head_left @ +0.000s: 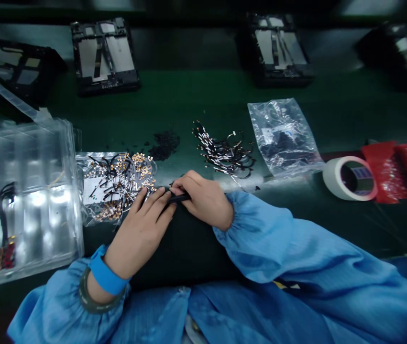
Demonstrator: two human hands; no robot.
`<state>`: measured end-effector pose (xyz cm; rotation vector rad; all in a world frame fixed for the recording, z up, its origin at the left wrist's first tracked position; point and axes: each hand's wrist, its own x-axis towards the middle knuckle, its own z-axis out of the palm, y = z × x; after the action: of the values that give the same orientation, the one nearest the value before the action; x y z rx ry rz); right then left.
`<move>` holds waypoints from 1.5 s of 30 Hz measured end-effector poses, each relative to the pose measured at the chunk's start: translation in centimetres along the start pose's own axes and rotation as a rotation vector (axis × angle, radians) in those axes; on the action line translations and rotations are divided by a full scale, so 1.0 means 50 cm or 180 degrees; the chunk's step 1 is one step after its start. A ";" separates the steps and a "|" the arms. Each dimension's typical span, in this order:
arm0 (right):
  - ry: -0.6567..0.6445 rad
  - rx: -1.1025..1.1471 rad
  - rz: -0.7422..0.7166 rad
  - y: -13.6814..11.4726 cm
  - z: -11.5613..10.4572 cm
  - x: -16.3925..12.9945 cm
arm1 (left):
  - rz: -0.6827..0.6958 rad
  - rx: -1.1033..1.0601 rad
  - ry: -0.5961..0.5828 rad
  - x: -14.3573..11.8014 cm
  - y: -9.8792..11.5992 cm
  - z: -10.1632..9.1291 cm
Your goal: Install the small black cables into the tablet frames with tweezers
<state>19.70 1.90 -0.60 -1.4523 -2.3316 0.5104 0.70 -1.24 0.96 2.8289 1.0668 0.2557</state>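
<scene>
My right hand [203,198] is closed in a pinch around a thin black stick-like piece [180,197], whose exact kind I cannot make out. Beside it, my left hand [146,227] bends its fingers down to the same spot, fingertips close to the right ones. Whatever lies under those fingers is hidden. Just left of the fingertips, a heap of small flex cables with gold-coloured ends [127,174] covers a clear plastic bag [92,215]. Beyond my hands lies a bunch of black and silver cables [225,153], and left of it a pile of small black bits [165,145].
A clear compartment tray [50,239] at the left holds rows of black cables with red ends. To the right are a clear bag [284,136], a white tape roll [335,179] and red bubble wrap [386,172]. Opened black device housings [104,55] line the back.
</scene>
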 end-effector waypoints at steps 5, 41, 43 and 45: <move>0.0272 -0.0242 -0.0012 -0.008 0.011 0.001 | 0.0001 0.0033 -0.0009 -0.001 0.002 0.001; 0.0434 -0.0701 -0.0712 0.003 -0.010 -0.036 | -0.0037 -0.0055 0.0108 -0.006 -0.002 0.001; 0.0316 -0.0786 -0.0793 0.004 -0.005 -0.036 | -0.0044 -0.0057 0.0095 -0.006 -0.002 0.000; 0.0260 -0.0928 -0.0921 0.003 -0.002 -0.037 | -0.0029 -0.0051 0.0075 -0.006 -0.001 0.001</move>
<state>20.61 0.28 -0.78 -1.1895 -2.5696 0.0329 0.46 -1.39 0.86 2.8131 1.0771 0.2963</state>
